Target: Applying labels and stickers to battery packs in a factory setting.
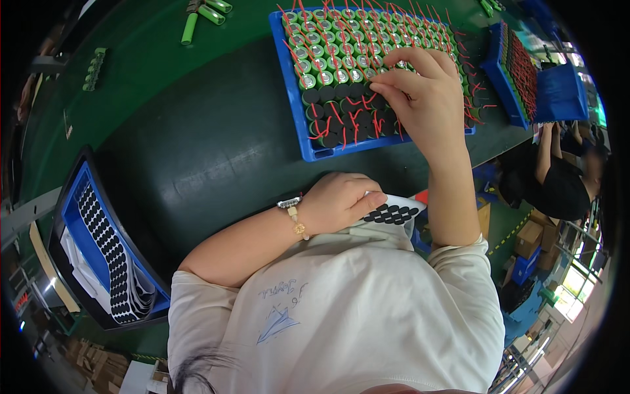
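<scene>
My left hand [342,202] rests at the table's near edge, thumb pressed on a white backing sheet with black round stickers [392,215]. Over the blue tray [293,108] my right hand [430,92] is closed in a pinch, its fingertips close to the cell tops; whatever they hold is too small or hidden to make out. Rows of green cylindrical battery cells [323,64] stand upright in the tray, with thin red wires [355,118] rising from them. The nearer rows carry black discs [317,111], while the farther rows show bare metal tops. My right hand hides some cells.
At the left, a blue bin [157,303] holds a folded strip of black round stickers [105,246]. Another blue tray of wired cells [518,75] stands at the right. Loose green cells [189,29] lie at the far left. A person in black [558,177] is beyond, at right.
</scene>
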`<action>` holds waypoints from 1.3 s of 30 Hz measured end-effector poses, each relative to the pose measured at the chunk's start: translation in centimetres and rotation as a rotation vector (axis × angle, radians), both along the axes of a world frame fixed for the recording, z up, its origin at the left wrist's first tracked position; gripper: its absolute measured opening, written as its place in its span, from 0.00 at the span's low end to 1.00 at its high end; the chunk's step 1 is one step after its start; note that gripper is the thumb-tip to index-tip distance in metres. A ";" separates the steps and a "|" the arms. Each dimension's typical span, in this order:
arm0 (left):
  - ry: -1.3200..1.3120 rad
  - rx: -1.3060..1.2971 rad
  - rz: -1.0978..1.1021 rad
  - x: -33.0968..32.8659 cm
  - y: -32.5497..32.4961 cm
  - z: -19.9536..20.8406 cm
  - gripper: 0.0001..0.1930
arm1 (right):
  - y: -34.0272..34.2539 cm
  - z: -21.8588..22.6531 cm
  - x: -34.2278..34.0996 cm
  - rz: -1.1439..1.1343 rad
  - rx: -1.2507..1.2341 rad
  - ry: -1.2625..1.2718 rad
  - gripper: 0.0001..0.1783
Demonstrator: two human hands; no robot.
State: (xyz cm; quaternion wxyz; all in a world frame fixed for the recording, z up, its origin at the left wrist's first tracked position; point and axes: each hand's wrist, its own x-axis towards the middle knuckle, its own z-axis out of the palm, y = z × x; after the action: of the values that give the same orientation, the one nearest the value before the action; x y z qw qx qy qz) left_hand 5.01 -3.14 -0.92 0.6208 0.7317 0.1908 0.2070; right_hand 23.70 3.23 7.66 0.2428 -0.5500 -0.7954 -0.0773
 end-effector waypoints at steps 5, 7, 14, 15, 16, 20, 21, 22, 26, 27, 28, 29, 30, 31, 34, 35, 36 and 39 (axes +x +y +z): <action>0.006 -0.055 0.031 -0.2 0.0 0.1 0.13 | 0.7 1.1 0.4 -0.033 -0.094 -0.024 0.13; 0.033 -0.124 0.052 0.0 -0.1 0.1 0.12 | 0.4 1.4 -0.1 -0.051 -0.114 0.070 0.14; 0.003 -0.315 0.254 0.2 -0.4 -1.0 0.21 | -6.5 1.1 -0.9 0.301 -0.386 0.153 0.13; -0.119 -0.404 0.315 0.4 -0.4 -0.9 0.22 | -7.1 0.4 -1.0 0.295 -0.382 0.156 0.13; -0.241 -0.494 0.376 0.5 -0.3 -0.9 0.24 | -7.7 -0.5 -1.2 0.213 -0.360 0.249 0.13; -0.178 -0.469 0.276 0.3 -0.1 -0.4 0.25 | -9.0 -1.9 -0.7 0.050 -0.446 0.437 0.13; -0.119 -0.373 0.268 0.4 0.0 -0.8 0.24 | -9.4 -2.2 -0.8 0.047 -0.445 0.437 0.13; -0.118 -0.372 0.265 0.3 0.0 -0.7 0.24 | -9.7 -2.5 -0.9 0.030 -0.469 0.502 0.13; -0.117 -0.473 0.319 0.5 0.1 -0.2 0.22 | -9.4 -2.9 -0.7 0.192 -0.342 0.501 0.10; -0.068 -0.463 0.305 0.4 0.2 -0.2 0.22 | -9.0 -2.3 -0.5 0.194 -0.342 0.503 0.10; -0.018 -0.454 0.291 0.4 0.3 -0.2 0.21 | -8.5 -1.2 -0.2 0.293 -0.252 0.512 0.09; -0.017 -0.455 0.294 0.5 0.2 -0.2 0.21 | -8.0 -0.3 0.1 0.392 -0.163 0.520 0.09; -0.041 -0.525 0.294 0.7 0.0 -0.2 0.20 | -7.6 0.0 0.8 0.347 -0.129 0.515 0.07; -0.065 -0.595 0.295 0.7 -0.1 -0.1 0.18 | -6.7 0.9 1.0 0.236 -0.142 0.524 0.06; 0.033 -0.463 0.202 0.7 0.1 0.0 0.17 | -2.5 0.7 2.5 0.076 -0.166 0.518 0.05; 0.031 -0.462 0.203 0.7 0.2 0.0 0.17 | -1.3 0.4 2.7 0.043 -0.184 0.506 0.04; 0.035 -0.470 0.202 0.7 0.2 0.0 0.16 | -0.9 0.4 2.7 0.044 -0.183 0.504 0.04; 0.043 -0.492 0.207 0.6 0.1 0.0 0.16 | -0.3 0.2 2.5 -0.071 -0.463 0.461 0.04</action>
State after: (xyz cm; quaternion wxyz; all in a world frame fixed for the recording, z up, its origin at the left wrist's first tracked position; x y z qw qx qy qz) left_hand 5.60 -3.03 -0.96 0.7513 0.5395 0.3225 0.2014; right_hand 26.18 2.90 7.87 0.2821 -0.6212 -0.6961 0.2238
